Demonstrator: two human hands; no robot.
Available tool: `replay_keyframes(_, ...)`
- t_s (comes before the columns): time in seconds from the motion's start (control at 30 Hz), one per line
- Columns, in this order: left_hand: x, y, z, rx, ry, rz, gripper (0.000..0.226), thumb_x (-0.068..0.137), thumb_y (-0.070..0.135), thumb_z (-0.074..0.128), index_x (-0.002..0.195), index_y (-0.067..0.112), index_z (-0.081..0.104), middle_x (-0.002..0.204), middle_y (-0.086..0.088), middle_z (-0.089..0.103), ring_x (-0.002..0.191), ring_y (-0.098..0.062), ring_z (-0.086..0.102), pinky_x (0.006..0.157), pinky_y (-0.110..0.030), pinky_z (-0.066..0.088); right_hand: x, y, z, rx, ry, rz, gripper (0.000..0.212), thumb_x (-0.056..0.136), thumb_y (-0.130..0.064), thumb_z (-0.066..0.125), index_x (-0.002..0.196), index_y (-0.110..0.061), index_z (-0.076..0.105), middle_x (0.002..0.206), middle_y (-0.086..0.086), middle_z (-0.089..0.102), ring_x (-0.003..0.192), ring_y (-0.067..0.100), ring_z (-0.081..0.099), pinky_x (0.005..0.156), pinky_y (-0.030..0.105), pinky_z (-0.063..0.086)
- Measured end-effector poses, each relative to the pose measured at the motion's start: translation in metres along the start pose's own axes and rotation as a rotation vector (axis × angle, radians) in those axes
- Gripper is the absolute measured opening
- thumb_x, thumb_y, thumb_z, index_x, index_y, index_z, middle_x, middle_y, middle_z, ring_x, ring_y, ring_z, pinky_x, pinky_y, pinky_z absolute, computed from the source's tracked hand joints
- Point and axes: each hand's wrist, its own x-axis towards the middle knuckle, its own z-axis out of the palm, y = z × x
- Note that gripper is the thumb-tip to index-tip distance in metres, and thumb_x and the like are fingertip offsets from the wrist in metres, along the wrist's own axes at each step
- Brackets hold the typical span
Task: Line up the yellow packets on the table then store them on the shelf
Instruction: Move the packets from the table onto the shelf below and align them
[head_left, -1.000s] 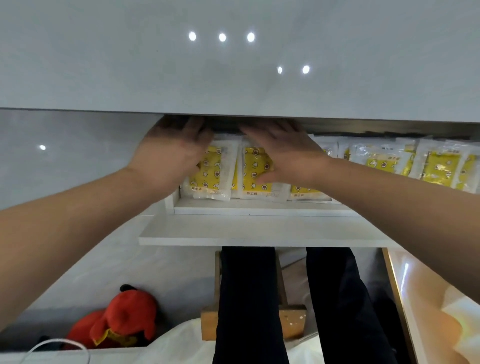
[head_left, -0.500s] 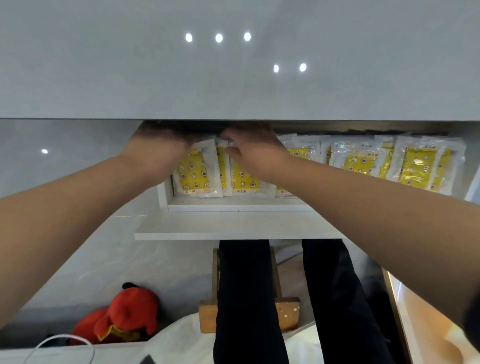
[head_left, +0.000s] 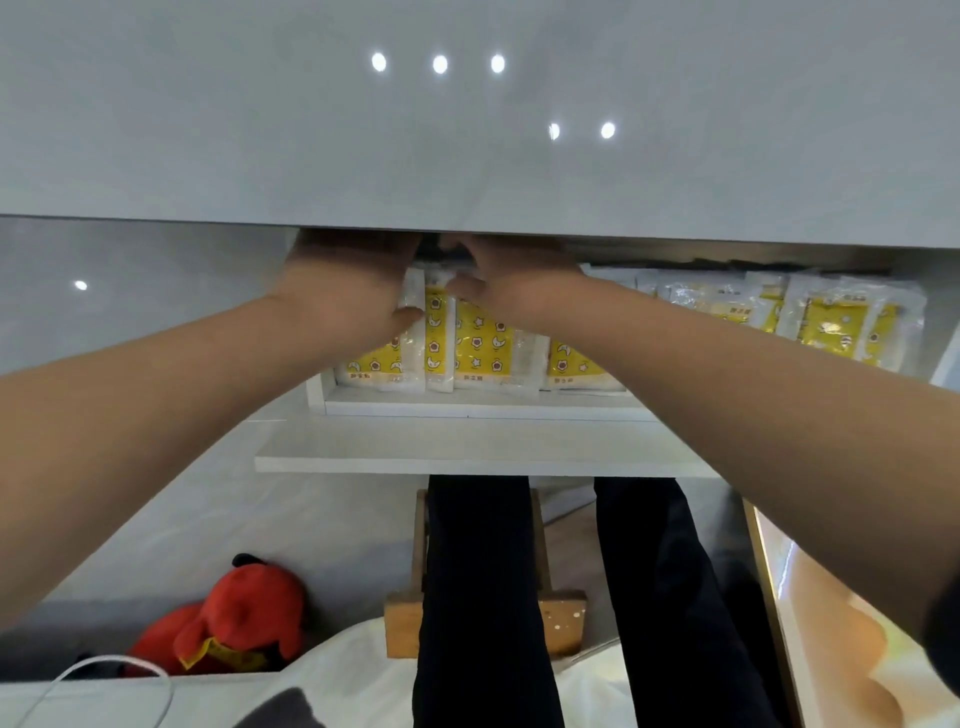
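Both hands at the shelf's left end
The left hand (head_left: 348, 296) and right hand (head_left: 511, 291) reach over upright yellow packets (head_left: 483, 348) standing on the shelf (head_left: 467, 408); the board above (head_left: 467, 156) hides their fingers, so I cannot tell their grip.

Even, soft light. 5 spot reflections (head_left: 440, 64) glare on the glossy panel (head_left: 467, 166) above. Shelf recess (head_left: 727, 260) dark; my left hand (head_left: 345, 296) blurred; frame edges bowed.

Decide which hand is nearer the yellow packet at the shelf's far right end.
Right. The right hand is over packets left of the far-right packet; the left hand is even farther left, at the shelf's left end.
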Motion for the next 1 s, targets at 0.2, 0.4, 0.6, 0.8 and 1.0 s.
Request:
replay_keyframes(0.2, 0.018, 0.042, 0.024, -0.023, 0.06, 0.155, 0.109, 0.072, 0.067, 0.065, 0.152, 0.015, 0.013, 0.153, -0.013, 0.03, 0.135, -0.035, 0.034, 0.111, -0.047, 0.026, -0.032, 0.076, -0.008, -0.044, -0.031, -0.021, 0.099, 0.074, -0.06, 0.072, 0.15, -0.039, 0.012, 0.147, -0.002, 0.043, 0.133, 0.024, 0.041, 0.1, 0.032, 0.038)
replay_keyframes(0.4, 0.03, 0.074, 0.048, -0.002, 0.122, 0.173, 0.098, 0.071, 0.059, 0.069, 0.146, 0.007, 0.032, 0.146, -0.015, 0.041, 0.13, -0.035, 0.041, 0.102, -0.049, 0.034, -0.032, 0.122, 0.018, -0.437, 0.012, -0.185, 0.109, 0.073, -0.072, 0.062, 0.154, -0.026, 0.006, 0.162, -0.006, 0.007, 0.149, 0.018, 0.0, 0.12, 0.048, 0.004)
replay_keyframes(0.6, 0.028, 0.081, 0.041, 0.063, 0.161, 0.142, 0.099, 0.076, 0.065, 0.057, 0.148, 0.005, 0.026, 0.152, -0.017, 0.032, 0.139, -0.036, 0.033, 0.11, -0.058, 0.025, -0.047, 0.137, 0.005, -0.427, 0.07, -0.229, 0.1, 0.081, -0.073, 0.049, 0.155, -0.025, 0.0, 0.163, -0.003, 0.005, 0.149, 0.023, 0.003, 0.119, 0.051, 0.005)
replay_keyframes(0.8, 0.043, 0.146, 0.029, -0.002, 0.337, 0.248, 0.099, 0.077, 0.068, 0.055, 0.148, 0.007, 0.025, 0.151, -0.019, 0.033, 0.137, -0.039, 0.034, 0.114, -0.058, 0.022, -0.087, 0.203, -0.001, -0.529, 0.25, -0.232, 0.096, 0.079, -0.073, 0.045, 0.152, -0.014, 0.023, 0.156, 0.01, 0.03, 0.142, 0.034, 0.028, 0.115, 0.056, 0.015)
replay_keyframes(1.0, 0.068, 0.175, 0.043, -0.038, 0.221, 0.271, 0.107, 0.072, 0.065, 0.065, 0.149, 0.004, 0.024, 0.152, -0.017, 0.033, 0.138, -0.036, 0.035, 0.114, -0.056, 0.022, -0.085, 0.225, 0.005, -0.636, 0.173, -0.319, 0.102, 0.076, -0.075, 0.041, 0.151, -0.008, 0.022, 0.156, 0.012, 0.029, 0.145, 0.033, 0.023, 0.115, 0.057, 0.019)
